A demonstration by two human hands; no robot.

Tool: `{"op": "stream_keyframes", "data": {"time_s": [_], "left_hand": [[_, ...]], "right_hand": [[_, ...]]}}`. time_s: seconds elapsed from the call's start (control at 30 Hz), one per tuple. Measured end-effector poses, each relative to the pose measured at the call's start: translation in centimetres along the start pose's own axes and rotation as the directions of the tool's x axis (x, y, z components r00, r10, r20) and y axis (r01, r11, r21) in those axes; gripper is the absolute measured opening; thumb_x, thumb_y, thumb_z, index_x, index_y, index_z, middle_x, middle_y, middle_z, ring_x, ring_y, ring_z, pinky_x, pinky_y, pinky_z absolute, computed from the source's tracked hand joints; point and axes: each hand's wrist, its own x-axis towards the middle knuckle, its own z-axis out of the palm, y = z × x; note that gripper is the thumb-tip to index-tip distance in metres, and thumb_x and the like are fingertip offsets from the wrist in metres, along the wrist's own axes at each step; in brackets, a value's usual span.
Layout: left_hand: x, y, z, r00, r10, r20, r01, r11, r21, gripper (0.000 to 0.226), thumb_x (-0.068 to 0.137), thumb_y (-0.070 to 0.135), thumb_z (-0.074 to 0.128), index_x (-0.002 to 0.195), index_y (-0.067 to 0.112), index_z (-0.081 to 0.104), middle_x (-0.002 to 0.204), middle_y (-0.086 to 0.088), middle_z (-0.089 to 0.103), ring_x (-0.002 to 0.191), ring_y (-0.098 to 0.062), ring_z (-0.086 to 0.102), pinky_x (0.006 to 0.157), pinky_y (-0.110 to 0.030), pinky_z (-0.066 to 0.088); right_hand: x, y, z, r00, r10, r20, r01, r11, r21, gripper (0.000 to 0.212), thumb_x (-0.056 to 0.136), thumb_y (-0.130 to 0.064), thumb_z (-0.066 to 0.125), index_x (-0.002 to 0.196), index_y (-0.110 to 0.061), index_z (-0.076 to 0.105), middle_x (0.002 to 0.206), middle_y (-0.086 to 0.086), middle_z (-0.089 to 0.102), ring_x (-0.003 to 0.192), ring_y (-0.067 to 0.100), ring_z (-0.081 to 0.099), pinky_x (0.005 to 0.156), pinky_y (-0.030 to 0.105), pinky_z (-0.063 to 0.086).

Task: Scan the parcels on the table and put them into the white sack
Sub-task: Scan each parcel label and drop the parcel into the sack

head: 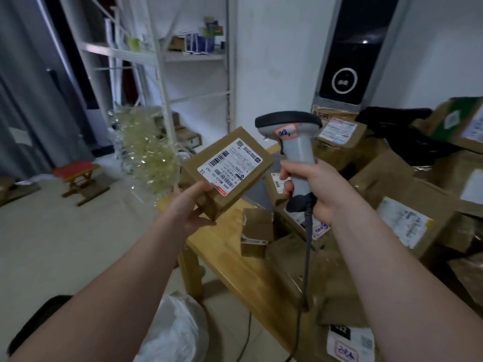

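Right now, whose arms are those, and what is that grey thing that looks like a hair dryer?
The arms belong to a person who wears a camera on their head. It looks forward and down, so you see what they see, and there is just this one picture.

The left hand holds a cardboard parcel, tilted so its white sticker faces up. The right hand grips the grey thing. It is a barcode scanner, which reads the stripes on the sticker.

On the wooden table lie many more parcels, piled close together. Down on the floor beside the table is the white sack, where scanned parcels go.
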Motion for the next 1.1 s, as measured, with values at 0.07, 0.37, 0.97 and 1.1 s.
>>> {"op": "stream_keyframes", "data": {"time_s": [0.07, 0.37, 0.97, 1.1], "left_hand": [[0.6, -0.2, -1.4, 0.999, -0.009, -0.033, 0.01, 1.0, 0.007, 0.068, 0.079, 0.018, 0.073, 0.138, 0.024, 0.041, 0.124, -0.007, 0.058, 0.101, -0.029, 0.061, 0.068, -0.06, 0.055], [3.1, 0.7, -5.3, 0.992, -0.006, -0.125, 0.024, 0.99, 0.141, 0.04, 0.081, 0.025, 0.069, 0.117, 0.012, 0.059, 0.093, -0.004, 0.068, 0.084, -0.022, 0.061, 0.093, -0.05, 0.045], [3.9, 0.6, -12.6, 0.988, -0.061, -0.144, 0.078, 0.99, 0.117, 0.049, 0.081, 0.025, 0.071, 0.126, 0.012, 0.055, 0.106, -0.008, 0.069, 0.091, -0.022, 0.065, 0.088, -0.049, 0.051], [3.3, 0.4, -13.8, 0.986, -0.074, -0.152, 0.093, 0.989, 0.119, 0.052, 0.081, 0.026, 0.071, 0.128, 0.013, 0.053, 0.111, -0.009, 0.068, 0.095, -0.023, 0.065, 0.086, -0.051, 0.052]], "right_hand": [[0.8, 0.8, 0.5, 0.999, 0.023, 0.032, -0.023, 1.0, 0.006, 0.012, 0.089, -0.007, 0.064, 0.097, -0.007, 0.055, 0.065, 0.003, 0.057, 0.046, 0.01, 0.05, 0.045, 0.022, 0.048], [3.3, 3.0, 2.8, 0.98, 0.106, 0.168, -0.052, 0.953, -0.298, 0.033, 0.084, 0.003, 0.066, 0.114, -0.009, 0.056, 0.085, 0.005, 0.064, 0.064, 0.012, 0.061, 0.067, 0.029, 0.053], [4.2, 7.6, 9.6, 0.954, 0.247, 0.167, -0.131, 0.85, -0.511, 0.02, 0.089, -0.03, 0.068, 0.081, -0.015, 0.059, 0.062, -0.001, 0.057, 0.05, 0.01, 0.052, 0.048, 0.022, 0.045], [4.1, 8.4, 10.5, 0.951, 0.257, 0.174, -0.142, 0.86, -0.49, 0.019, 0.088, -0.03, 0.069, 0.083, -0.015, 0.059, 0.064, 0.0, 0.057, 0.05, 0.01, 0.052, 0.05, 0.023, 0.045]]}}
